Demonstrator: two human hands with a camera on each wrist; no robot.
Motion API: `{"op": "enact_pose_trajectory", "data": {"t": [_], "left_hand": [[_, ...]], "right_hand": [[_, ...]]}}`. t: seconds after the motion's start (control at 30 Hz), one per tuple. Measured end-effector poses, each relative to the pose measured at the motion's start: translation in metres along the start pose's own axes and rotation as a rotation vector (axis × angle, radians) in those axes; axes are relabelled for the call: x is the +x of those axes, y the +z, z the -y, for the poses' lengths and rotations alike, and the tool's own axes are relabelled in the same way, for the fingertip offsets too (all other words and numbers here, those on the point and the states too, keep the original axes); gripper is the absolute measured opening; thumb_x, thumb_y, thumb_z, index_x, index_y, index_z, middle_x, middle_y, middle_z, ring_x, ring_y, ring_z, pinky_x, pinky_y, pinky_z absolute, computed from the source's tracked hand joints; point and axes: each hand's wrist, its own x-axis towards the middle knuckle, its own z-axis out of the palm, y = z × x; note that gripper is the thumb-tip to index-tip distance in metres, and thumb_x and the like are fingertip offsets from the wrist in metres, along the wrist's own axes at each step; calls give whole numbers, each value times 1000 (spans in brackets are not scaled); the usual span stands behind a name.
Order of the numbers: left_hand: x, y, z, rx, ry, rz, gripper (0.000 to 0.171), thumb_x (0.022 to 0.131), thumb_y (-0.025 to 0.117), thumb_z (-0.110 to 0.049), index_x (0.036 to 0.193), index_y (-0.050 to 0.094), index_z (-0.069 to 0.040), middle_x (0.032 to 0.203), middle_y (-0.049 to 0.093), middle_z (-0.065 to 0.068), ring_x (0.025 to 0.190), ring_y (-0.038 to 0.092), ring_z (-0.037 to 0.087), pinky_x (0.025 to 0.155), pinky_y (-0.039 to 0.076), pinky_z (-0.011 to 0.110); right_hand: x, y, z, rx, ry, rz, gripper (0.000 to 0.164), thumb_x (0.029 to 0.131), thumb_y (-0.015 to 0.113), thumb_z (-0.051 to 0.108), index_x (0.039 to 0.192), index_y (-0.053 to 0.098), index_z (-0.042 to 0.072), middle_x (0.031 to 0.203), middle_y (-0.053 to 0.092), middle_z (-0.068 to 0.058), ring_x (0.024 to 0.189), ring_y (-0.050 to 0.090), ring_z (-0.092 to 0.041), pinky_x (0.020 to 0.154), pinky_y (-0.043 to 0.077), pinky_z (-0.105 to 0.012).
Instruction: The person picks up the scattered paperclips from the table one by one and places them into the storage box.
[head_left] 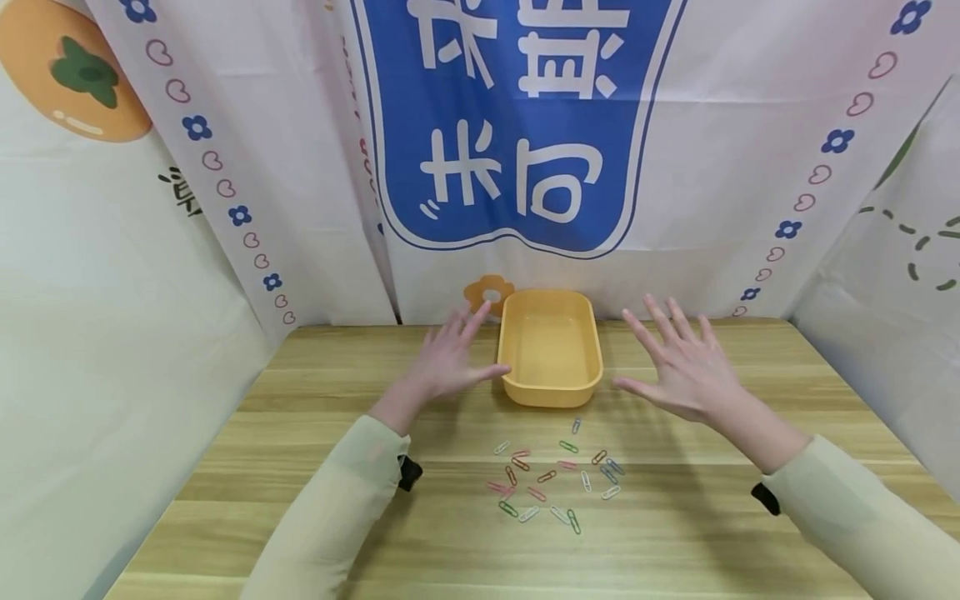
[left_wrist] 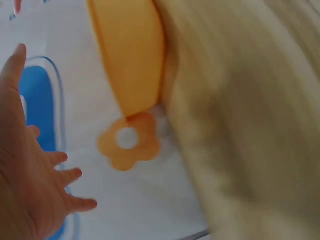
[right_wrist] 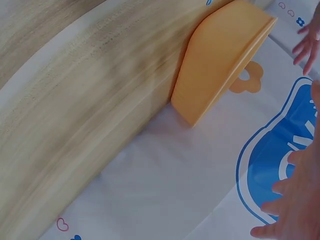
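Observation:
A yellow rectangular container [head_left: 551,393] with rounded corners stands at the back of the wooden table. My left hand [head_left: 448,360] is spread just left of it, thumb toward its rim; whether the thumb touches cannot be told from the head view. On the other side, a short way off, my right hand [head_left: 692,371] hovers with fingers spread, holding nothing. Several coloured paper clips [head_left: 547,477] lie scattered in front of the container. Both wrist views show the container's outer side [left_wrist: 132,55] beyond the spread fingers, with the right hand [right_wrist: 300,195] at that view's edge.
The wooden table [head_left: 675,533] reaches back to a white printed cloth [head_left: 712,192] with a blue sign pattern, hanging right behind the container. More white cloth [head_left: 112,333] closes off the left and right sides.

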Motion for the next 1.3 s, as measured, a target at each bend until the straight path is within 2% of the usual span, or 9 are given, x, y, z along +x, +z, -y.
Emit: {"op": "enact_pose_trajectory", "data": {"t": [0.1, 0.2, 0.37, 0.53, 0.67, 0.77, 0.93, 1.13, 1.3], "left_hand": [[6, 13, 6, -145, -8, 26, 105, 83, 58, -70, 156, -9, -33, 162, 0, 9, 144, 13, 36, 110, 19, 58], [10, 24, 9, -308, 0, 55, 106, 84, 66, -61, 157, -4, -29, 162, 1, 5, 145, 15, 32, 112, 19, 51], [15, 42, 11, -449, 6, 86, 106, 85, 74, -44, 158, 0, -24, 162, 6, 8, 143, 19, 34, 112, 20, 50], [13, 52, 14, -491, -42, 143, 105, 85, 72, -47, 157, -1, -25, 159, 14, 15, 141, 24, 39, 110, 23, 55], [12, 58, 18, -493, -55, 202, 103, 85, 66, -57, 157, -1, -29, 158, 19, 15, 140, 28, 36, 110, 26, 52], [12, 61, 19, -500, -48, 218, 102, 85, 63, -62, 157, 0, -29, 158, 21, 13, 139, 30, 33, 110, 26, 49], [12, 61, 19, -524, -57, 203, 100, 85, 65, -60, 158, 4, -29, 157, 25, 13, 138, 33, 32, 109, 27, 49], [11, 59, 19, -519, -72, 198, 99, 85, 64, -62, 158, 6, -31, 155, 28, 17, 138, 34, 32, 109, 27, 52], [11, 58, 19, -507, -82, 203, 97, 85, 64, -62, 157, 5, -33, 154, 30, 17, 138, 34, 31, 109, 27, 52]], "right_hand": [[3, 2, 0, 21, -4, 9, 94, 87, 49, 71, 156, 19, 14, 160, 6, -18, 143, 11, -45, 106, 11, -69], [5, 5, -1, 39, -8, 19, 93, 88, 49, 69, 157, 17, 15, 160, 7, -19, 142, 14, -46, 106, 12, -69], [6, 9, -1, 76, -21, 39, 92, 89, 49, 67, 157, 14, 16, 160, 7, -19, 142, 14, -46, 107, 12, -68], [5, 14, 1, 115, -34, 35, 91, 90, 48, 67, 157, 14, 16, 160, 8, -18, 142, 15, -44, 107, 14, -67], [1, 19, 1, 149, -45, 19, 89, 91, 50, 64, 158, 13, 17, 160, 12, -18, 142, 17, -44, 106, 16, -67], [-4, 23, 1, 180, -57, 21, 86, 93, 50, 60, 158, 12, 16, 159, 13, -19, 141, 18, -44, 106, 16, -67], [-12, 31, 2, 272, -63, 47, 82, 95, 52, 53, 158, 12, 17, 159, 15, -18, 140, 21, -44, 107, 18, -65], [-23, 43, 8, 513, -53, 130, 76, 98, 52, 47, 158, 14, 20, 158, 20, -16, 138, 26, -45, 106, 22, -64], [-29, 55, 15, 739, -63, 164, 71, 98, 58, 37, 155, 23, 14, 153, 32, -19, 133, 36, -43, 100, 29, -67]]}}
